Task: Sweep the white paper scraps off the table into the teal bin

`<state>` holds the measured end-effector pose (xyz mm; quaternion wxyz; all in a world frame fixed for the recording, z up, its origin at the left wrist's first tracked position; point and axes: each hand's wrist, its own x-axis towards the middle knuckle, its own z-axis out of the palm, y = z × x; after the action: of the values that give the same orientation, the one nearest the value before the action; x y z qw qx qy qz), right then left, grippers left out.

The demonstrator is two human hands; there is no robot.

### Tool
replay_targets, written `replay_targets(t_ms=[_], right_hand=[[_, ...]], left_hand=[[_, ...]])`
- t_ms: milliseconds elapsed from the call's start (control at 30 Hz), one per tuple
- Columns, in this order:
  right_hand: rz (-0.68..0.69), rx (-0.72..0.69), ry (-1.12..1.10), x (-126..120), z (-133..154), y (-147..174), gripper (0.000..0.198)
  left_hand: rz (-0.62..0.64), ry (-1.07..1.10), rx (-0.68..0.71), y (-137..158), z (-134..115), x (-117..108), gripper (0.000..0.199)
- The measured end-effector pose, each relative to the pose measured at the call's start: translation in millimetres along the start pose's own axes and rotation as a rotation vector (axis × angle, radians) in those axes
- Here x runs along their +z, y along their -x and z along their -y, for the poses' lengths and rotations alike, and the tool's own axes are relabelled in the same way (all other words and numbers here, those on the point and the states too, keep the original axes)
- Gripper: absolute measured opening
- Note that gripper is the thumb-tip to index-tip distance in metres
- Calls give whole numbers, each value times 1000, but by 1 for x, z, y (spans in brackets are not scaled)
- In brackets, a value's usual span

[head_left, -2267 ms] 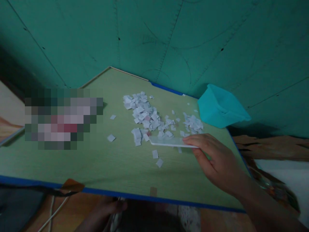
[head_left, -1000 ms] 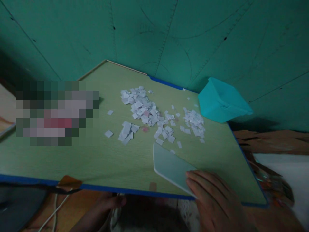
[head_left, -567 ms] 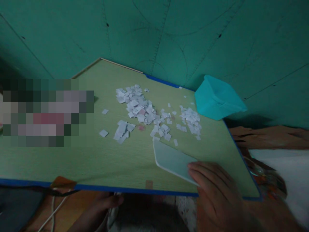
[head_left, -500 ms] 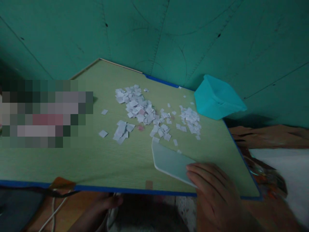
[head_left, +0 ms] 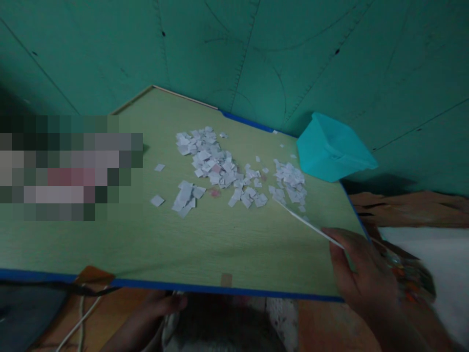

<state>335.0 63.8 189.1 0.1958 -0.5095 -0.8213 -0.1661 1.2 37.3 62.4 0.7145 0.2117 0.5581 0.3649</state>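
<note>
My right hand (head_left: 361, 274) grips a thin white flat card (head_left: 308, 223) near the board's right front corner. The card stands on edge, and its far tip reaches the small pile of white paper scraps (head_left: 291, 181). A larger spread of paper scraps (head_left: 216, 166) lies at mid-board, with a small clump (head_left: 186, 195) to its left. Below the green board's (head_left: 220, 249) front edge a dim limb (head_left: 146, 320) shows. I cannot tell whether it is my left hand.
A turquoise plastic tub (head_left: 331, 149) sits tilted at the board's far right corner against the green wall. A pixelated patch (head_left: 69, 166) covers the board's left part. A white cable (head_left: 82, 320) runs under the front edge. The board has a blue rim.
My right hand drew the card back from the scraps toward the front edge, then shifted right and turned it from lying flat to standing on edge. A clump of scraps now lies apart at left.
</note>
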Motion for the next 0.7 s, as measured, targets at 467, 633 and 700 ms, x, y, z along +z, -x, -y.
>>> replay_targets(t_ms=[467,633,700], right_hand=[[103,-109,-223,16,27,-63,27],[98,77,-130,16,5,-53,21],[89,130,-91,12,-1,-48,20]], left_hand=[[4,-37,-16,7,-11,6,11],[2,-94,-39,6,-11,6,7],[-13,-95,-6,6,-12,7,8]])
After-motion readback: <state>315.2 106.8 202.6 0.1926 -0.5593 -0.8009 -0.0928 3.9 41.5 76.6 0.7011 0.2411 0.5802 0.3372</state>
